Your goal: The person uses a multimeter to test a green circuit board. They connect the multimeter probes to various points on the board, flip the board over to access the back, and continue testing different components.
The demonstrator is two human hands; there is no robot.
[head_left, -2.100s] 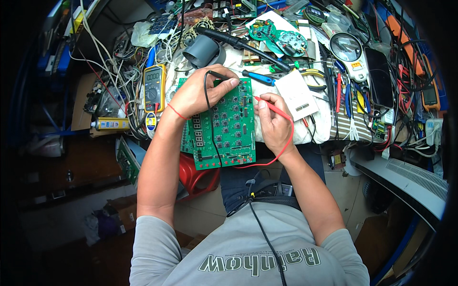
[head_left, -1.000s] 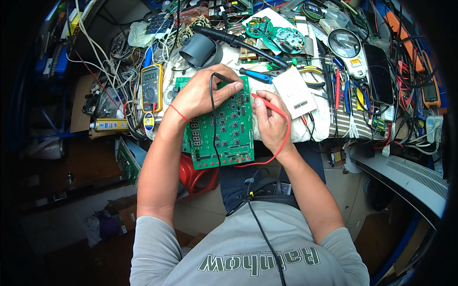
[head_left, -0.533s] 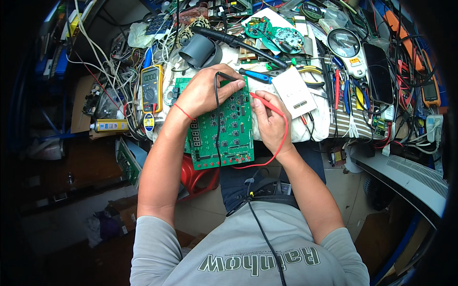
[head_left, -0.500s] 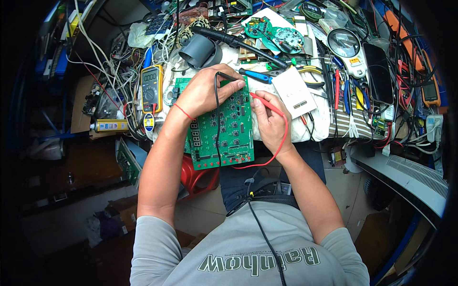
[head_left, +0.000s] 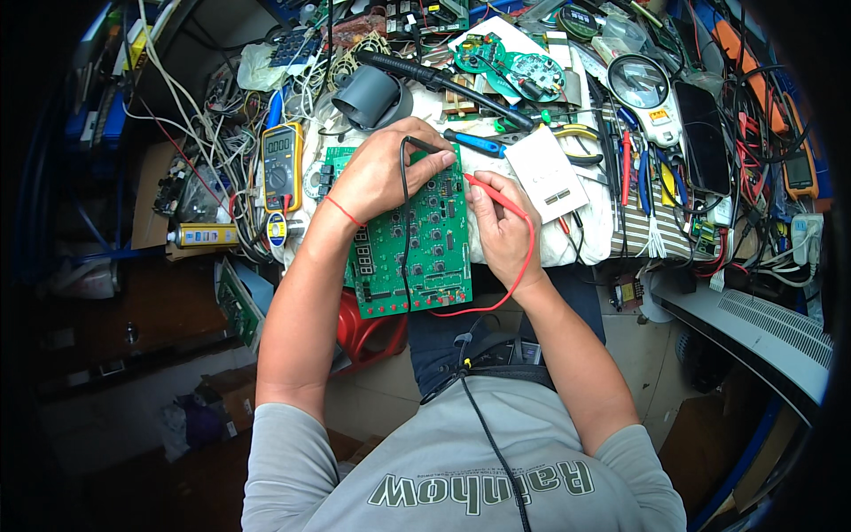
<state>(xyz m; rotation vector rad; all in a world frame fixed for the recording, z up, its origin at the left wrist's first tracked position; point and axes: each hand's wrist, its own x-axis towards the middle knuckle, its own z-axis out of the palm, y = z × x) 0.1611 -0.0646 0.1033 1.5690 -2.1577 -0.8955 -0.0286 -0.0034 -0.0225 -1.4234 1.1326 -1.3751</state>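
Observation:
A green circuit board (head_left: 425, 275) with push buttons, digit displays and red lights along its near edge lies at the front of the bench, overhanging it. My left hand (head_left: 386, 164) is closed on a black test probe (head_left: 427, 144) above the board's far part; its tip is hard to make out. My right hand (head_left: 503, 222) grips a red test probe (head_left: 496, 196), whose tip points at the board's upper right edge; contact cannot be told. Their leads hang in loops over and beside the board. A yellow multimeter (head_left: 283, 164) with a lit display stands to the left.
A white square panel (head_left: 545, 175) lies right of my right hand, by blue-handled pliers (head_left: 476, 142). Behind are a grey round holder (head_left: 368, 96), a black wand (head_left: 443, 82) and round green boards (head_left: 532, 75). A magnifier (head_left: 640, 82) and phone (head_left: 702, 137) lie right.
Both hands and probes hold almost the same place. The multimeter's display reading differs slightly.

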